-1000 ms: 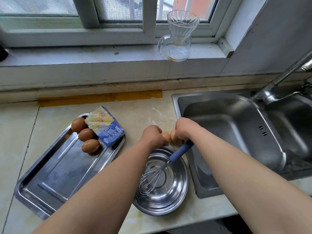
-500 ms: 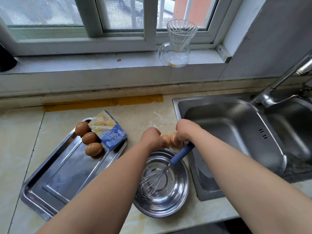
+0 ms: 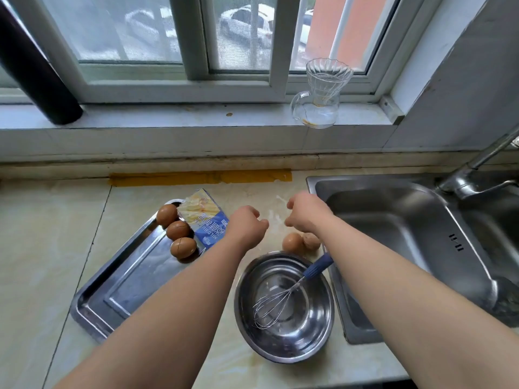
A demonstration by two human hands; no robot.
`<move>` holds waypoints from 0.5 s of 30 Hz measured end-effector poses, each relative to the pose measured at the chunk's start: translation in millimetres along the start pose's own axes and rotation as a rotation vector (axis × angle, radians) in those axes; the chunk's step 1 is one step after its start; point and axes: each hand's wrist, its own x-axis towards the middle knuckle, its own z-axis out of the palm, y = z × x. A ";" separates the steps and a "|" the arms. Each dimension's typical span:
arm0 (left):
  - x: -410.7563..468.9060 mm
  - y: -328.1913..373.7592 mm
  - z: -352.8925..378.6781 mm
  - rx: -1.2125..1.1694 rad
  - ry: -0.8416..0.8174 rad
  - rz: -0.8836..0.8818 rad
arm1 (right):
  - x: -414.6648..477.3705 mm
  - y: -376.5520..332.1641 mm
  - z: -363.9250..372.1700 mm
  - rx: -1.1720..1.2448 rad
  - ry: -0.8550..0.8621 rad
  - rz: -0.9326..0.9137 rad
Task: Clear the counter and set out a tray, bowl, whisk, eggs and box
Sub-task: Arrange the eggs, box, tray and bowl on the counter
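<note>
Lifted both hands, left hand and right hand, off the two eggs, now left on the table just beyond the bowl, fingers loosely curled and empty; setting-out judged nearly finished.

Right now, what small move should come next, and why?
Probably draw both hands back. The left hand and right hand hold nothing; the tray, bowl, whisk, box and eggs already seem set out.
</note>
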 end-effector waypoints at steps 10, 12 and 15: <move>-9.8 -81.3 -93.9 -0.094 0.279 -0.120 | -7.0 -105.6 40.2 0.107 -0.027 -0.232; -13.5 -96.0 -105.9 -0.096 0.267 -0.124 | -10.8 -120.2 54.8 0.101 -0.058 -0.267; -16.3 -118.7 -118.4 -0.163 0.210 -0.081 | -17.2 -142.4 77.6 0.091 -0.111 -0.312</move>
